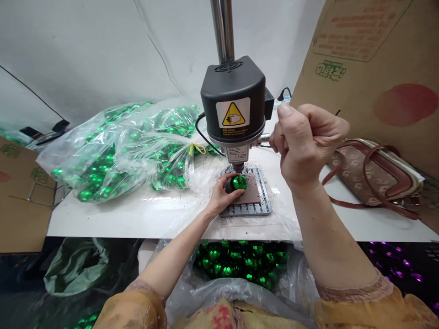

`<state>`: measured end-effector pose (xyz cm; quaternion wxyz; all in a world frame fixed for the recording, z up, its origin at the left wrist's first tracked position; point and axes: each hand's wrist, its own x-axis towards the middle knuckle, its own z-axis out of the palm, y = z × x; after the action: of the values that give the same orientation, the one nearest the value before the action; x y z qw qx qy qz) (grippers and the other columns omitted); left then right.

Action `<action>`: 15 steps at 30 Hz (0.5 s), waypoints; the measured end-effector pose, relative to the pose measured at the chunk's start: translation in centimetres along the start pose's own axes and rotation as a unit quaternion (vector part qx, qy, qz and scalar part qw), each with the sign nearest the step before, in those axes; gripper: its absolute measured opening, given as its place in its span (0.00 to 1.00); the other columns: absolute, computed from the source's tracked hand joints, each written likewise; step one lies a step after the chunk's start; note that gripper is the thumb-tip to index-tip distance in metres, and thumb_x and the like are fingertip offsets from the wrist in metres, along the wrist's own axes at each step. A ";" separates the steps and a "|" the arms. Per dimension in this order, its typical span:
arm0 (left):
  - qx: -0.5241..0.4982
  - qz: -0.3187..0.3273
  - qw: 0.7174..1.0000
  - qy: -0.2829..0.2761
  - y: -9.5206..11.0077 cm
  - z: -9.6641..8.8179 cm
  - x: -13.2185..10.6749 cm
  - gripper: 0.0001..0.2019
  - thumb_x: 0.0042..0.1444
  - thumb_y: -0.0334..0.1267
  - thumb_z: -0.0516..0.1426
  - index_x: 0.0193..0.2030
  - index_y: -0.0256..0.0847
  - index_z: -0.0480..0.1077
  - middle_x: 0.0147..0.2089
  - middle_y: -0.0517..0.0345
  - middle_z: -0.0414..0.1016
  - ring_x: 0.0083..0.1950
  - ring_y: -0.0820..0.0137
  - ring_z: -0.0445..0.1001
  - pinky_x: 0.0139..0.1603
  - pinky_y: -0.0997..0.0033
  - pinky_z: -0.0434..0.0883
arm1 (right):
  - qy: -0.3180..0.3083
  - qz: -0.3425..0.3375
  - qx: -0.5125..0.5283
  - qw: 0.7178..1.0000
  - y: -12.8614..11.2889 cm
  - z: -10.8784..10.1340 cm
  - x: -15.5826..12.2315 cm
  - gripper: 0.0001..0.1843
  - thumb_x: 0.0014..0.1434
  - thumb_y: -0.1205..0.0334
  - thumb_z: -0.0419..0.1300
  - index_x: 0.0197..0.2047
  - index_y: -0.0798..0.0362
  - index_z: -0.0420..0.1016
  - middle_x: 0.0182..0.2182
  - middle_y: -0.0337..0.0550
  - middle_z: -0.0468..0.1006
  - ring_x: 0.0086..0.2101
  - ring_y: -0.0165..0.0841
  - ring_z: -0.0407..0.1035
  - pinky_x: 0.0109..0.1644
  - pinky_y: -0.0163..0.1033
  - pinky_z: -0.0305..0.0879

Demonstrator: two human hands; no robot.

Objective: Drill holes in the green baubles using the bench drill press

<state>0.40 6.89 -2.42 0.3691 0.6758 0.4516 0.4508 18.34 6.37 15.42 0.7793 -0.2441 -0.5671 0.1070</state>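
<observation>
Under the black bench drill press (pixel 233 100), my left hand (pixel 221 194) closes its thumb and fingers around a shiny green faceted ball (pixel 239 182). The ball sits below the drill chuck (pixel 238 167), above a brown board (pixel 252 189) on the grey slotted base plate (pixel 265 201). A thin bit appears to meet the ball's top. My right hand (pixel 305 141) is a fist at the right of the drill head, wrapped around the drill press lever (pixel 264 140). Most of that lever is hidden by the fingers.
A large clear bag of green balls (pixel 137 151) lies at the left on the white table (pixel 137 221). Below the front edge, an open plastic bag holds more green balls (pixel 236 262). A patterned handbag (pixel 373 178) and a cardboard box (pixel 360 91) stand right. Dark shavings dot the table.
</observation>
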 end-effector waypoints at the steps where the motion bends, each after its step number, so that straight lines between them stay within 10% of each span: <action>1: -0.007 -0.001 1.000 -0.004 0.2 0.1 -0.1 0.28 0.49 0.48 0.71 0.56 0.43 0.74 0.56 0.50 0.77 0.58 0.57 0.75 0.61 0.55 0.71 | 0.001 0.002 0.001 1.000 0.0 0.0 0.0 0.28 0.65 0.56 0.59 0.20 0.51 0.48 0.16 0.33 0.48 0.18 0.20 0.47 0.22 0.37 0.47; 15: -0.009 0.017 1.000 0.009 0.4 0.8 -0.5 0.27 0.51 0.47 0.70 0.55 0.42 0.71 0.52 0.50 0.77 0.54 0.58 0.77 0.58 0.56 0.74 | 0.011 0.021 0.014 1.000 -0.2 -0.2 -0.3 0.28 0.63 0.63 0.61 0.16 0.53 0.51 0.15 0.33 0.48 0.17 0.21 0.46 0.23 0.38 0.44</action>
<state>1.17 6.25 -2.43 0.3638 0.6758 0.4391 0.4670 18.42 6.07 15.23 0.7866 -0.2462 -0.5513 0.1288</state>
